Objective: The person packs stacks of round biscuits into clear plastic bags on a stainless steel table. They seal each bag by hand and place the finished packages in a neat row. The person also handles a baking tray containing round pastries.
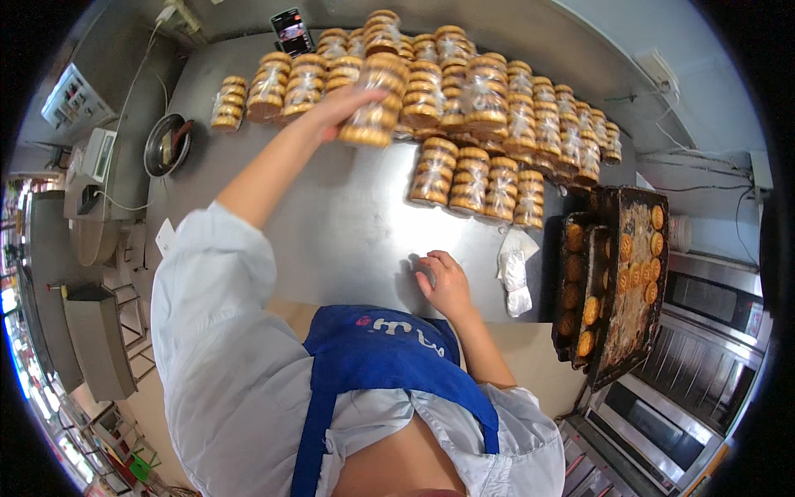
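Note:
My left hand (343, 113) reaches to the back of the steel table (323, 248), gripping a plastic-wrapped stack of round pastries (377, 102) that is blurred and slightly tilted. Around and behind it stand rows of similar wrapped stacks (424, 93), some on top of others. My right hand (448, 286) is near the table's front edge, fingers slightly spread, holding nothing. Beyond it, a short row of wrapped stacks (470, 180) stands nearer to me. A bundle of clear plastic bags (516, 276) lies right of my right hand.
Dark baking trays (633, 292) with loose pastries (635, 273) stand at the table's right end, above a tiled floor. A metal bowl (168, 146) holding utensils is at the left edge, beside a scale (98, 155). A phone (292, 32) leans at the back. Ovens (677, 366) stand at right.

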`<state>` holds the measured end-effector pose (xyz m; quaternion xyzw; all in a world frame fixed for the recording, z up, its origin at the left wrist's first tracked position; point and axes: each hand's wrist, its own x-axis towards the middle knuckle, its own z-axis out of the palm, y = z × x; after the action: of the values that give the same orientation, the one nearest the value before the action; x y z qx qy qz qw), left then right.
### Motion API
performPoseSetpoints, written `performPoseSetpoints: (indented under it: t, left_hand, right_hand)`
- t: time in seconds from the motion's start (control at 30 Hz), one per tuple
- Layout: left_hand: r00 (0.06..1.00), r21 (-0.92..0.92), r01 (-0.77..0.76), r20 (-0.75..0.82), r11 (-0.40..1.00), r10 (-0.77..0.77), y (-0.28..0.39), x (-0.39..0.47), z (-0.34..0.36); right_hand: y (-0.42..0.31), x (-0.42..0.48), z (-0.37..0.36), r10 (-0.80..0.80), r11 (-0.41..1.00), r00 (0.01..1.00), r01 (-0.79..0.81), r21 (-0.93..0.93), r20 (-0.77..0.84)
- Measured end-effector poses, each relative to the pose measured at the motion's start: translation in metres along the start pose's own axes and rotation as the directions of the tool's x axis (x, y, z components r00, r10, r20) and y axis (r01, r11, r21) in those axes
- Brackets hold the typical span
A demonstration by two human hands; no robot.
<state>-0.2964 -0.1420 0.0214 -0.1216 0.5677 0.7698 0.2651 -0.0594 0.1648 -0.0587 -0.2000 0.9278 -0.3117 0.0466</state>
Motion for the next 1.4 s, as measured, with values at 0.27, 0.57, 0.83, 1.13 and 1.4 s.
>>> performPoseSetpoints:
  t: [0.27,0.57,0.83,1.13,1.4]
  left_hand:
    - [0.943,0.455,-0.035,-0.281,0.89,0.181,0.011,0.154,0.071]
    - [0.685,0.947,-0.306,0.146,0.1,0.714,-0.065,0.074,0.099]
    - [0.998,0.506,0.023,0.031,0.862,-0.045,-0.274,-0.134,0.132]
    - [0.841,0.789,-0.307,-0.036,0.532,0.54,-0.266,-0.152,0.188]
    - [0.705,0.755,-0.493,0.056,0.433,0.707,-0.276,-0.179,0.16]
  right_hand:
    - [0.032,-0.057,-0.002,0.097,0.994,0.995,-0.095,0.052,-0.021]
    - [0.135,-0.088,-0.043,0.184,0.914,0.798,-0.354,-0.199,-0.574]
    - [0.179,-0.106,-0.056,0.717,0.693,0.689,-0.721,0.005,-0.105]
    - [0.027,-0.035,-0.006,0.18,-0.159,0.716,-0.655,0.739,0.674]
    - [0.0,-0.035,-0.012,0.101,0.126,0.658,-0.753,0.646,0.747]
